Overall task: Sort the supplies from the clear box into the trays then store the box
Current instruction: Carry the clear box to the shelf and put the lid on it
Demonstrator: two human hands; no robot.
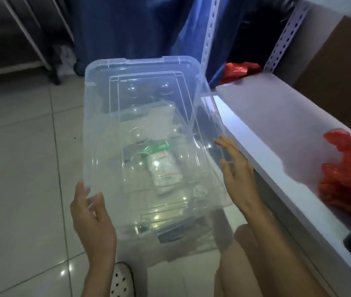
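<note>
Packets (163, 170), probably inside clear box (127, 103), left of shelf (277, 133).

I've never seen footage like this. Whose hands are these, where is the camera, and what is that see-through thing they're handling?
There is no machine here: a person wears a wide-angle camera on the head, looking down at their own bare hands. The left hand grips the near corner of a clear plastic box with its lid on, over a tiled floor. The right hand is open, fingers spread against the box's right side. Inside lies a packet with a green header; the other contents are too blurred to name. To the right is a white shelf with red plastic bags.
</note>
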